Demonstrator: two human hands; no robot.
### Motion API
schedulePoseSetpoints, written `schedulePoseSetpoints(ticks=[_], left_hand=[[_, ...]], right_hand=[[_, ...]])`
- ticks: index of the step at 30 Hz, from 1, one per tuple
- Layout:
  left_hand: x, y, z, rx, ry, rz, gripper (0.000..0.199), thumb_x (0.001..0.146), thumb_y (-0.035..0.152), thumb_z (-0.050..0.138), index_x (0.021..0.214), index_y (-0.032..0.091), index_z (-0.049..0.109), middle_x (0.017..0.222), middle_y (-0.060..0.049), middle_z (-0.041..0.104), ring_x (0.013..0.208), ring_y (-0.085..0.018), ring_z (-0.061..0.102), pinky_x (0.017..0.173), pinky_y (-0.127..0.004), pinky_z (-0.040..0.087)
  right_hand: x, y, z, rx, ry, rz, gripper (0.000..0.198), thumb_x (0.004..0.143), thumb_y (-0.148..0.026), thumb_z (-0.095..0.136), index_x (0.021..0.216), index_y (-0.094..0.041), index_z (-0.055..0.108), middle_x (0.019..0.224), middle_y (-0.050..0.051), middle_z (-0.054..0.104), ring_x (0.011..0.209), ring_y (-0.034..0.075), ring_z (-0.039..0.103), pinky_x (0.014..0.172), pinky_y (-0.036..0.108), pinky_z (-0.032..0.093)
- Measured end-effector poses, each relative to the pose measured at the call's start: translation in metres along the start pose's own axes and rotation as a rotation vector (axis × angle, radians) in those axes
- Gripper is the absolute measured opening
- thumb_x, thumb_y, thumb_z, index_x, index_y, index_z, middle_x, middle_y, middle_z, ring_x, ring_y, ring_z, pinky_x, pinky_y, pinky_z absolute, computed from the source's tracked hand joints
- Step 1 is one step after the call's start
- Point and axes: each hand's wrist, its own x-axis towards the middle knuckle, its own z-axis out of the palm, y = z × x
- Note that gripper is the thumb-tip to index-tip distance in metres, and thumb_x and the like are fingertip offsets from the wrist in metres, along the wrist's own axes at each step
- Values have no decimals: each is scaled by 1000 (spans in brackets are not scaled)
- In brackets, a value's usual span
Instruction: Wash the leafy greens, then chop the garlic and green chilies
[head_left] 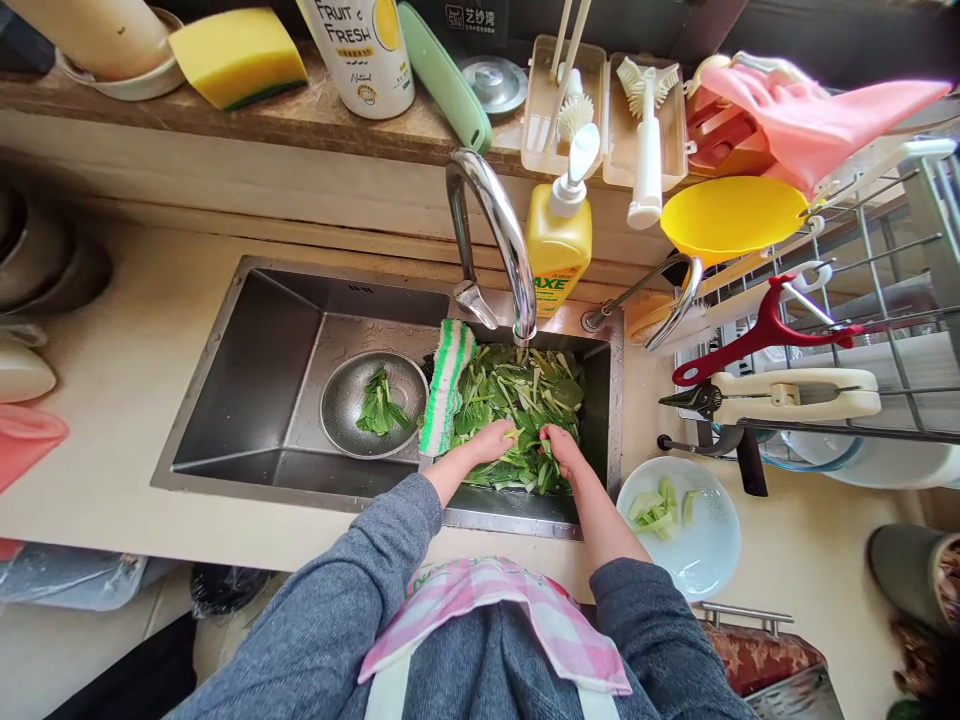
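Leafy greens (525, 385) with pale stems fill the right basin of the sink. Over their near side, my left hand (491, 441) is closed, with a bit of pale green stem showing at its fingertips. A short way to its right, my right hand (561, 448) pinches a leafy green whose leaf hangs below the fingers. In the left basin (289, 395) sits a round metal strainer (341, 420) with a small bunch of greens (381, 405) inside. A white plate (709, 545) right of the sink bears several pale green pieces (656, 510).
The chrome faucet (499, 215) arches over the right basin. A green-and-white striped cloth (448, 388) drapes the divider. Behind stands a yellow soap bottle (553, 240). At right, a wire rack (892, 260) carries a red peeler (739, 340) and white-handled shears (795, 395).
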Motion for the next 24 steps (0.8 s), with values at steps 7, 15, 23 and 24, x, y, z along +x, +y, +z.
schedulePoseSetpoints(ticks=[7, 15, 23, 24], left_hand=[[-1, 4, 8, -260, -25, -70, 21, 71, 32, 57, 79, 16, 46, 62, 6, 41, 56, -9, 42, 54, -21, 37], [0, -4, 3, -157, -8, 96, 33, 69, 26, 57, 102, 17, 55, 87, -1, 60, 77, -14, 53, 72, -25, 40], [3, -8, 7, 128, -19, -48, 21, 74, 37, 55, 71, 17, 61, 65, 0, 56, 65, -15, 49, 59, -23, 35], [3, -8, 7, 158, -15, -48, 19, 75, 35, 54, 72, 17, 61, 66, -1, 56, 65, -15, 49, 59, -23, 34]], right_hand=[[-3, -12, 10, 193, -135, 93, 36, 74, -56, 39, 61, -23, 36, 42, -8, 32, 40, 9, 37, 53, 26, 45], [-14, -17, 1, 331, -346, 127, 36, 53, -33, 70, 72, -22, 42, 58, -8, 46, 48, 6, 43, 54, 24, 45], [-4, -15, 6, -329, -183, 11, 4, 64, -18, 54, 62, -17, 51, 53, -5, 45, 57, 10, 43, 57, 23, 36], [-2, -15, 7, -336, -176, 7, 9, 63, -16, 55, 56, -17, 49, 50, -5, 43, 57, 10, 42, 57, 23, 35]])
